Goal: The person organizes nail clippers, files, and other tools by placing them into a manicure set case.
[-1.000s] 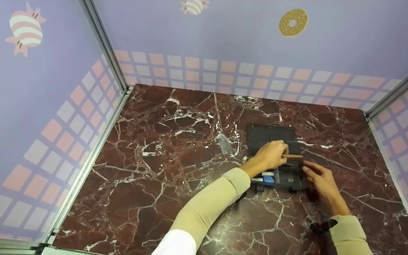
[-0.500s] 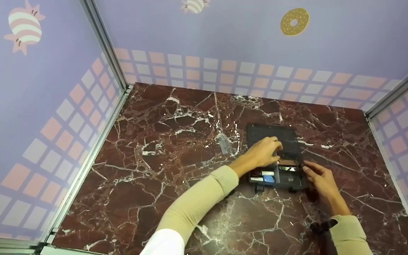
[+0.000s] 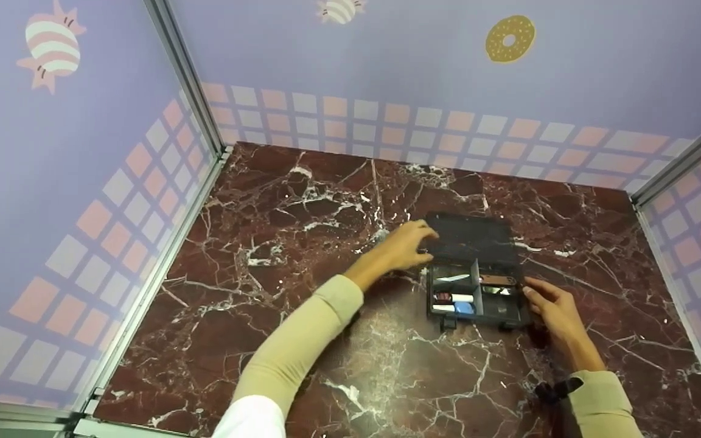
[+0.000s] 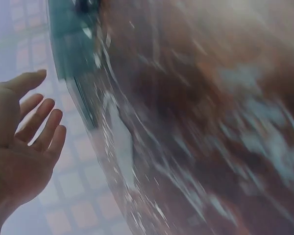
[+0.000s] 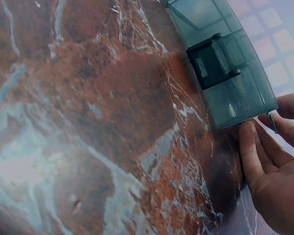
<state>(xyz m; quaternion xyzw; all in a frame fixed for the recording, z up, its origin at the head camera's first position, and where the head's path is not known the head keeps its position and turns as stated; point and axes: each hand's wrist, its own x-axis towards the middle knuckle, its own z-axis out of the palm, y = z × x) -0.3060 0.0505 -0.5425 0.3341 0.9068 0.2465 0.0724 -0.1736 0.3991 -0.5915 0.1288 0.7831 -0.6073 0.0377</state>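
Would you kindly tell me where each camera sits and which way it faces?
Head: On the head, facing forward and down at the open case on the table; left hand, right hand and forearms show.
Left wrist: On that wrist, facing the table and part of the case; the left hand shows.
Right wrist: On that wrist, facing the table and the case's side; the right hand shows.
Shared: head and right wrist show the case and right hand.

Looks like smooth, translucent plastic on the case (image 3: pixel 471 240); glossy, polished marble-look on the surface (image 3: pixel 192 340); matt cloth on the sleeves (image 3: pixel 296 340); dull metal on the frame post (image 3: pixel 184 67).
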